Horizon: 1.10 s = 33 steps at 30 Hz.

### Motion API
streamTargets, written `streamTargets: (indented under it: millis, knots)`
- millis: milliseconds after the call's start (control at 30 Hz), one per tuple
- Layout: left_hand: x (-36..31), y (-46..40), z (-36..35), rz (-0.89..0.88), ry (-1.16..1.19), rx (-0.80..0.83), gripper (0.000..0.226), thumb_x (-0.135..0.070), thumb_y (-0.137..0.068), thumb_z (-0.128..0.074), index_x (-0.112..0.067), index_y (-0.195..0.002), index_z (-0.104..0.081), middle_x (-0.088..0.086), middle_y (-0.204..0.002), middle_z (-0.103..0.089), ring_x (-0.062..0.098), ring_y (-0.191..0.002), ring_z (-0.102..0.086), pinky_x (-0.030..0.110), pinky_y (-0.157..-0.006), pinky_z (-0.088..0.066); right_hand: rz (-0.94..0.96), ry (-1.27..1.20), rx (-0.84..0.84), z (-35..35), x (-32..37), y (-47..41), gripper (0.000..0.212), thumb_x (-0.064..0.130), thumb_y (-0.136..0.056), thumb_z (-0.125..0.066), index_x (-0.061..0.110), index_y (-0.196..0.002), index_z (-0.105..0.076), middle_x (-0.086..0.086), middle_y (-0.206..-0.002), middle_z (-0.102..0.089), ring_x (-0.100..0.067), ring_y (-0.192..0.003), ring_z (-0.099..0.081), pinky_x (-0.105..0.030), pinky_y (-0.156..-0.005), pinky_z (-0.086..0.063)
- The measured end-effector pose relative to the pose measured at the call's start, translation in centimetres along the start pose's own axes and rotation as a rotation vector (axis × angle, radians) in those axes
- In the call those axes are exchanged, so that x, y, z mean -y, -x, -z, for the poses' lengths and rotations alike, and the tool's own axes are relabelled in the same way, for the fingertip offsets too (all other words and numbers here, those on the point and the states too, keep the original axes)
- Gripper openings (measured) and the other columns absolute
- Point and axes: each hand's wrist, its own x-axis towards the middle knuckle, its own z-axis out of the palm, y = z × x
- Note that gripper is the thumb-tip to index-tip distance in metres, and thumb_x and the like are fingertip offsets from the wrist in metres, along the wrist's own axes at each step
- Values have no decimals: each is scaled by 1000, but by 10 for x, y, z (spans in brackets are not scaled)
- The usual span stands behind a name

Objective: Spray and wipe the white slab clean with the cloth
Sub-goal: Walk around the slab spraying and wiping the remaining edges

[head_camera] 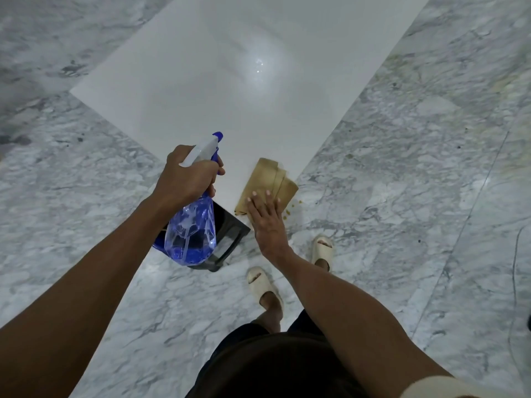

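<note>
One white slab (230, 90) over marble floor (402, 168). One black stool (230, 239) under its near corner. One spray bottle (192, 225) gripped in my left hand (186, 179). One tan cloth (267, 182) on that corner, right hand (267, 222) flat on it.

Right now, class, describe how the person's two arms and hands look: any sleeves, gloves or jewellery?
Both forearms are bare. The left hand and the right hand wear no gloves, and no rings or watch show. A pale, cream-coloured sleeve edge shows on the right upper arm at the bottom corner.
</note>
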Motion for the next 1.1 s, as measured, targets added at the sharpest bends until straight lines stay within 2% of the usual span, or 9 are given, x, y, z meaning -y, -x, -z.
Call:
streamTargets:
  millis: [167,333,467,567,667,767,867,967,1100]
  knots:
    - [8,12,4,-11,6,-3,23,-3,-66,-49,-2,-79,-68,7,-85,-77,23,-46,-60,52,-70,-62,50,-33,82,2,22,23,76,-7,-79,-59,7,-151,-37,-13,-159,-32,-44,-149,-18,-60,-120,-14]
    - [10,25,6,-32,14,2,23,-6,-65,-48,-2,-77,-67,9,-86,-77,21,-42,-57,49,-69,-61,63,-18,202,15,33,28,69,-5,-86,-58,7,-150,-38,-12,-160,-31,-44,-149,-17,-57,-120,-11]
    - [9,31,12,-48,28,-24,21,-5,-68,-49,-3,-78,-68,7,-86,-77,22,-43,-59,43,-64,-59,142,-27,278,12,48,49,54,10,-87,-57,11,-141,-53,-10,-149,-49,-43,-141,-38,-58,-114,-32]
    - [7,36,17,-61,36,-36,20,-5,-69,-48,-4,-77,-67,9,-87,-77,20,-42,-58,42,-63,-57,170,-137,401,12,64,59,45,19,-92,-44,8,-133,-61,-16,-137,-60,-43,-128,-52,-54,-104,-45]
    - [5,44,25,-76,33,-75,19,-3,-71,-49,-6,-77,-67,8,-85,-77,17,-40,-58,49,-69,-62,-140,-490,589,41,89,52,47,30,-95,-45,2,-129,-61,-24,-124,-64,-42,-114,-60,-38,-96,-46]
    - [1,53,35,-88,62,-111,19,-5,-72,-51,-6,-78,-68,12,-87,-77,14,-39,-57,43,-63,-59,-426,-754,608,64,98,31,53,39,-96,-44,-5,-120,-62,-23,-117,-66,-35,-110,-62,-37,-90,-46]
    - [-3,64,43,-100,58,-134,18,-3,-75,-52,-5,-82,-69,11,-90,-77,15,-40,-58,37,-59,-55,-723,-1141,582,93,103,4,49,44,-105,-40,4,-121,-63,-12,-113,-72,-26,-108,-67,-41,-94,-54]
    - [-12,73,48,-125,74,-137,18,-9,-72,-55,-2,-81,-69,20,-90,-76,16,-40,-59,33,-55,-53,-761,-1465,507,131,100,-33,49,43,-108,-31,9,-135,-55,-7,-123,-68,-22,-111,-65,-40,-96,-53]
    - [-29,77,47,-170,89,-132,15,-9,-74,-58,-3,-82,-70,26,-92,-74,20,-46,-62,34,-56,-55,-743,-1582,316,186,72,-79,66,61,-98,-41,13,-143,-49,-10,-137,-61,-30,-121,-61,-52,-99,-51]
